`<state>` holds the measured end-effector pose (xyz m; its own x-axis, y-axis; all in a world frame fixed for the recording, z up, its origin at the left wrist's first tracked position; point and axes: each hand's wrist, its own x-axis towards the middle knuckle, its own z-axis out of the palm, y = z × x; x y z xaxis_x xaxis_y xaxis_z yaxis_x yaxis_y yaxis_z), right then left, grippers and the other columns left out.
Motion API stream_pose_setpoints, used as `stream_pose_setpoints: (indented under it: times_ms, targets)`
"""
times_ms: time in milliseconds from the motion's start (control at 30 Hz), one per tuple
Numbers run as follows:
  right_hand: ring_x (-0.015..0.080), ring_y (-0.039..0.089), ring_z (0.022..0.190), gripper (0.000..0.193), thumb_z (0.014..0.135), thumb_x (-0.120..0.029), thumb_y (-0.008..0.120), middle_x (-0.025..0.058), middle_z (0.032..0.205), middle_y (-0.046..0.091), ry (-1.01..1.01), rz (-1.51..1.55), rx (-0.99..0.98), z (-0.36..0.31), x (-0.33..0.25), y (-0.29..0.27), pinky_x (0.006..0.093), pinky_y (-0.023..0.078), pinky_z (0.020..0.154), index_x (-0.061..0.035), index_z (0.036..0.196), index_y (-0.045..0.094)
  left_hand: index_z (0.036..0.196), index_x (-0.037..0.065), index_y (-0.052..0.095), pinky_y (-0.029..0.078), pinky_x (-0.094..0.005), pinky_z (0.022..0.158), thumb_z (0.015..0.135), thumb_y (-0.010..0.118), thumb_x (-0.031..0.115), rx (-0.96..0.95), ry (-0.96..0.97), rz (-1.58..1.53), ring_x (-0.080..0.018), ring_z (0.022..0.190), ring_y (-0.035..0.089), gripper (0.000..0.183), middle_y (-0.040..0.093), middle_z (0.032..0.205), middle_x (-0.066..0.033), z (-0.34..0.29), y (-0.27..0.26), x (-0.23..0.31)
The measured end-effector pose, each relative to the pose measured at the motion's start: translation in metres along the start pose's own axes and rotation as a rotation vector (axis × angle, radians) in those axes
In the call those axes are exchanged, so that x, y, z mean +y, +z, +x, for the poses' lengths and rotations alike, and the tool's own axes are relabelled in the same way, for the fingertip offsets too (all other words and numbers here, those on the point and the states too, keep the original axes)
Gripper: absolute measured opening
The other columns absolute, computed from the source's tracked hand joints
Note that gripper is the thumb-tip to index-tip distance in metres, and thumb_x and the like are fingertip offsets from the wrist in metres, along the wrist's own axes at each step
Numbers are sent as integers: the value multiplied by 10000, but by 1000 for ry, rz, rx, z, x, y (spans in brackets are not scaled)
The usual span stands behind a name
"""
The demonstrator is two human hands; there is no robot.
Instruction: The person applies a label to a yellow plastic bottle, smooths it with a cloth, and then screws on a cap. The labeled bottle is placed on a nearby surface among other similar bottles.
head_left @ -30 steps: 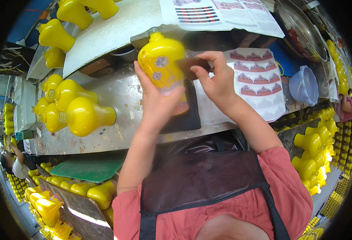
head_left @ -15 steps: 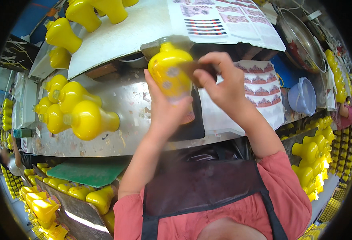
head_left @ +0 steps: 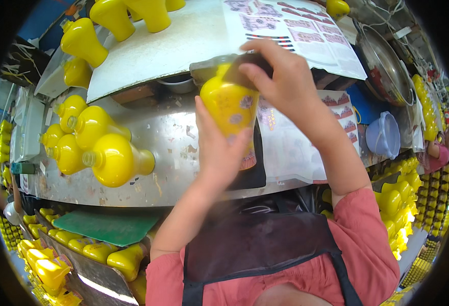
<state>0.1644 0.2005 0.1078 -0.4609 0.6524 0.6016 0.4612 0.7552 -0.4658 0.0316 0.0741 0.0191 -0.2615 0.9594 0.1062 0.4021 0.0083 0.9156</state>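
Note:
A glossy yellow vase (head_left: 224,104) with purple floral decals stands tilted in front of me, its neck at the far end. My left hand (head_left: 218,153) is wrapped round its lower body. My right hand (head_left: 284,71) pinches a dark flat scraper-like piece (head_left: 245,70), blurred by motion, against the vase's shoulder near the neck. A dark pad (head_left: 257,171) lies beneath the vase. Printed decal sheets (head_left: 298,145) are spread beside it, under my right forearm.
Several plain yellow vases (head_left: 113,159) stand on the metal table (head_left: 171,178) at the left. More line the white board (head_left: 148,58) behind. A pale blue bucket (head_left: 383,133) and a large metal basin (head_left: 382,61) are at the right. A green board (head_left: 107,224) covers vases below.
My right hand with the dark piece has moved up toward the vase's neck. The vase has turned and shifted slightly right, showing other decals, with my left hand still around it.

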Motion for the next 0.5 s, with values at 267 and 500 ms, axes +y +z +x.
stream_pose_setpoints:
  times_ms: [267,500]
  targets:
    - [376,701,812,177,873,-174,708,176,858,721,-123,-37,-173,22,0,1,433,563,739,-33,979,720,1590,-100,35,280,-500,1217,878,758,206,77,96,155,-520,1463,299,1060,220,1587,-372,-2,6,3]
    - [358,697,794,177,871,-182,724,146,845,710,-96,-106,-55,16,8,10,431,558,712,-67,1007,725,1656,66,92,457,-416,1108,996,646,164,17,53,-235,-319,1398,472,867,297,1605,-220,-2,-4,-26]
